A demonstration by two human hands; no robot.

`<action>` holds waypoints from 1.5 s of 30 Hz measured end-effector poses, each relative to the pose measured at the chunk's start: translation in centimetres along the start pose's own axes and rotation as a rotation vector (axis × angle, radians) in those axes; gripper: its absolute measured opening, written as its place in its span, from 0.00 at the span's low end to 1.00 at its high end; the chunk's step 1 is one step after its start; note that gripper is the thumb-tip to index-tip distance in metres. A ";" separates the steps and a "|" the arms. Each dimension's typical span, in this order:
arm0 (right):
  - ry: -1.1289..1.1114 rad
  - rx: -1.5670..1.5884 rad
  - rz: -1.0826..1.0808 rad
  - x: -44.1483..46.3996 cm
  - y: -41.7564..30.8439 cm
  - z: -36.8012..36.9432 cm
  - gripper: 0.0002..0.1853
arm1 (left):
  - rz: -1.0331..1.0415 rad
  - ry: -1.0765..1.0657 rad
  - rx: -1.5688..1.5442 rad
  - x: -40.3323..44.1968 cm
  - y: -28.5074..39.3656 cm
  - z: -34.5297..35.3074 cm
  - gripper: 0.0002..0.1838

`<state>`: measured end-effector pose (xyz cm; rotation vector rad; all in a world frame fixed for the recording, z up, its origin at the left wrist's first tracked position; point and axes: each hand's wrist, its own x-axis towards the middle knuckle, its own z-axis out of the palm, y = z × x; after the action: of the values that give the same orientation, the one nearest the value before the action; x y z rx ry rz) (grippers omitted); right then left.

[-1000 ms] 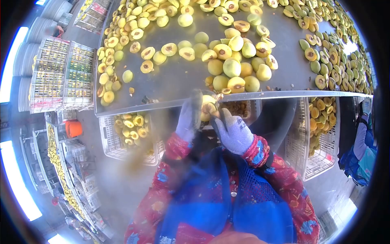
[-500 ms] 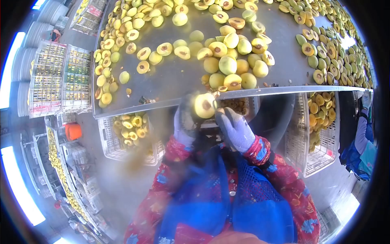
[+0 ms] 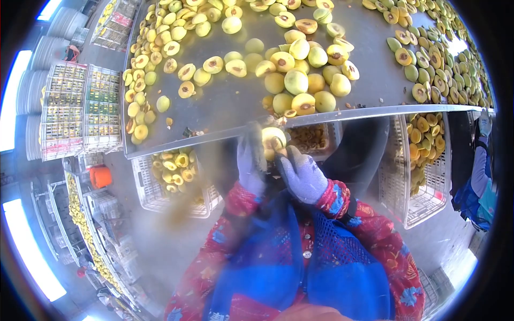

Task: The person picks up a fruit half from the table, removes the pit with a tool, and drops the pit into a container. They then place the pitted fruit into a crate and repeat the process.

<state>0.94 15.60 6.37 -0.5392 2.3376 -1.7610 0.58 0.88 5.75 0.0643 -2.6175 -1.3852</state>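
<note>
A cut yellow peach (image 3: 272,138) is held up just below the table's front edge, its cut face turned toward the right. My left hand (image 3: 250,163), in a pale glove with dark fingers, closes around the peach from the left; blur hides part of its fingers. My right hand (image 3: 304,175), gloved alike, is closed with its fingertips against the peach's lower right side. Whatever those fingers hold is too small and dark to make out. Beyond the hands, a pile of whole and halved peaches (image 3: 296,82) lies on the metal table (image 3: 214,115).
White crates of peach halves stand below the table, one at left (image 3: 143,184) and one at right (image 3: 393,176). Between them a bin of brown bits (image 3: 308,138) sits under the edge. A co-worker's gloved hand (image 3: 485,124) is at far right. An orange bucket (image 3: 100,177) stands left.
The peach has turned, so its cut face shows more from the side. My right hand has shifted slightly down at its lower edge. The whole view has tilted a little.
</note>
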 end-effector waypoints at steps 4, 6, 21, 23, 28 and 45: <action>0.080 0.150 0.040 -0.2 0.7 0.6 0.12 | 0.294 0.162 0.276 -1.1 -1.2 1.7 0.21; -0.136 0.589 0.438 0.5 0.7 -0.8 0.13 | 0.297 0.227 0.214 -1.5 -3.0 2.6 0.21; -0.238 0.762 0.743 0.7 -0.3 -1.8 0.14 | -0.422 0.139 -0.745 0.6 -0.1 3.5 0.19; -0.216 0.491 0.530 0.4 0.3 -2.0 0.14 | -0.408 0.158 -0.748 0.9 -0.2 3.9 0.16; -0.116 -0.126 0.083 -1.2 3.3 -0.3 0.15 | -0.506 0.056 -0.886 1.4 0.8 3.2 0.10; 0.025 -0.013 0.167 -1.2 0.6 -0.8 0.14 | -0.383 0.161 -0.774 0.8 0.7 4.2 0.09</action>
<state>1.67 16.89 5.89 -0.3149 2.3365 -1.6871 -0.94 4.60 4.13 0.5572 -1.8368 -2.3036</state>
